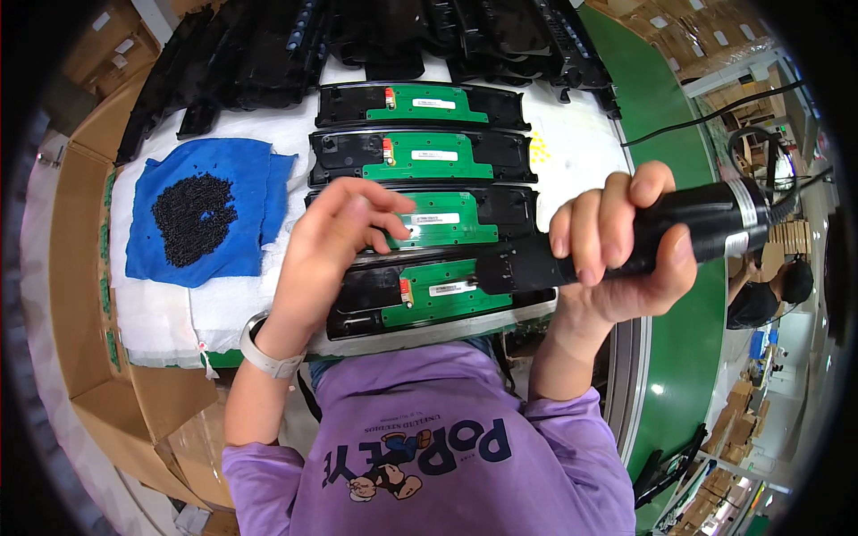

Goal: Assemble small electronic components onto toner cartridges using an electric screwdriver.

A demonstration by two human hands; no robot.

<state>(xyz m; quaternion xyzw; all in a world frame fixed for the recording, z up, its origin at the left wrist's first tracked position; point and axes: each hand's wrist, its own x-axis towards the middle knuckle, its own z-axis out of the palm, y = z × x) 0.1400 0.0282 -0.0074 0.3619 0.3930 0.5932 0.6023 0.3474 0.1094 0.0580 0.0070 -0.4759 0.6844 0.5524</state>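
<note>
In my right hand (pixel 626 241) is a black electric screwdriver (pixel 697 228), gripped around its body and lying nearly level. Its dark front end (pixel 514 268) points left over the nearest black plastic panel (pixel 357 295), which carries a green circuit board (pixel 420 308) with a white label and a red part. Whether the tip touches the board I cannot tell. My left hand (pixel 353 219) hovers at the left of the second-nearest panel's green board (pixel 456 219), its fingers loosely bent and apart; nothing shows in them. Two more such panels (pixel 335 156) lie beyond in a column.
A pile of small black screws (pixel 192 219) rests on a blue cloth (pixel 147 232) at the left. Black plastic housings (pixel 384 36) crowd the far side. The white-covered table borders a green surface (pixel 684 357) on the right. A cable (pixel 715 116) crosses there; a co-worker (pixel 760 299) is farther off.
</note>
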